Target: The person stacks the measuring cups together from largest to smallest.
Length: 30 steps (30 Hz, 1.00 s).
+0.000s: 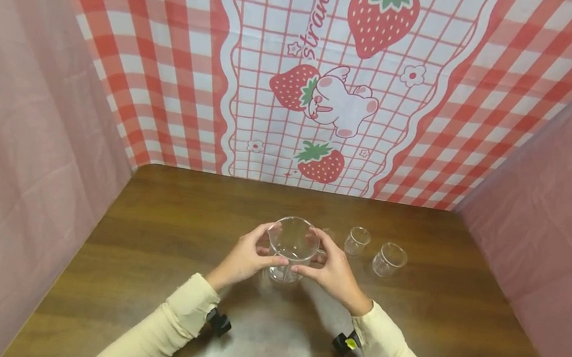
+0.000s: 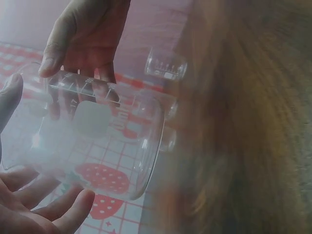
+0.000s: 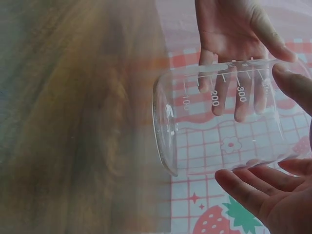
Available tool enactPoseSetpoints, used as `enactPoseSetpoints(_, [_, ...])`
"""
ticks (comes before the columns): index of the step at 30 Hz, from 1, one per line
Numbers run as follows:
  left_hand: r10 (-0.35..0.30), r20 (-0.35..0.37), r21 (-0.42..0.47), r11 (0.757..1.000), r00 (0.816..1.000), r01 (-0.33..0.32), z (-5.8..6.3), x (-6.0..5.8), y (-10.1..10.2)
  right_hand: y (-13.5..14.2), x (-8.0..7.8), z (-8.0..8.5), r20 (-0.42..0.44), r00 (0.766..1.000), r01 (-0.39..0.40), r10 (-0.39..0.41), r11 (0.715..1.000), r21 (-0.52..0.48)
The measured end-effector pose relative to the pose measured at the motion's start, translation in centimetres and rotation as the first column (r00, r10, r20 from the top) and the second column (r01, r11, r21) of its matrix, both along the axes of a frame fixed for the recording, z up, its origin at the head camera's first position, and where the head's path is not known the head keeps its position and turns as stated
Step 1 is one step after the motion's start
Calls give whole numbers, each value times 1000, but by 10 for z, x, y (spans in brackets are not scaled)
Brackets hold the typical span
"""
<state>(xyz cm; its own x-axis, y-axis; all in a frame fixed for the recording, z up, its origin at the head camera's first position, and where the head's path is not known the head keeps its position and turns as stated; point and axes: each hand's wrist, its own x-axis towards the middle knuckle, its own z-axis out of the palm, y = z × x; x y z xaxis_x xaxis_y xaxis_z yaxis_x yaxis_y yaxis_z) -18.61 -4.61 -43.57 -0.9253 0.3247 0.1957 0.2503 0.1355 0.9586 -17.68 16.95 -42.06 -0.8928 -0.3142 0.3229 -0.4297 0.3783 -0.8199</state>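
A large clear glass beaker point(image 1: 293, 243) with white measuring marks stands upright between my two hands, its spout toward the left. My left hand point(image 1: 246, 257) grips its left side, thumb on the near wall and fingers round the far side. From the other side my right hand point(image 1: 331, 269) grips it the same way. In the right wrist view the beaker point(image 3: 224, 131) shows its numbers, and nothing is seen inside. Whether its base touches the table cannot be told.
Two small glass beakers, a smaller one point(image 1: 357, 241) and a wider one point(image 1: 389, 260), stand right of my right hand. In the left wrist view another small beaker point(image 2: 168, 139) shows partly behind the large one. A strawberry-patterned cloth point(image 1: 321, 89) hangs behind the wooden table point(image 1: 170, 236).
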Motion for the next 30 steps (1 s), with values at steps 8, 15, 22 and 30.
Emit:
enactPoseSetpoints(8, [-12, -17, 6, 1000, 1000, 12, -6, 13, -1, 0, 14, -11, -37, 999, 31, -30, 999, 24])
enactPoseSetpoints(15, [-14, -40, -35, 999, 999, 13, -4, 15, -4, -1, 16, -10, -45, 999, 11, -11, 1000, 8])
enactPoseSetpoints(22, [-21, -17, -46, 999, 1000, 20, -10, 21, -1, 1, 21, -16, -41, 999, 8, -8, 1000, 6])
enactPoseSetpoints(30, [-31, -19, -64, 997, 999, 30, -16, 26, -1, 1, 26, -23, -20, 1000, 4, -4, 1000, 2])
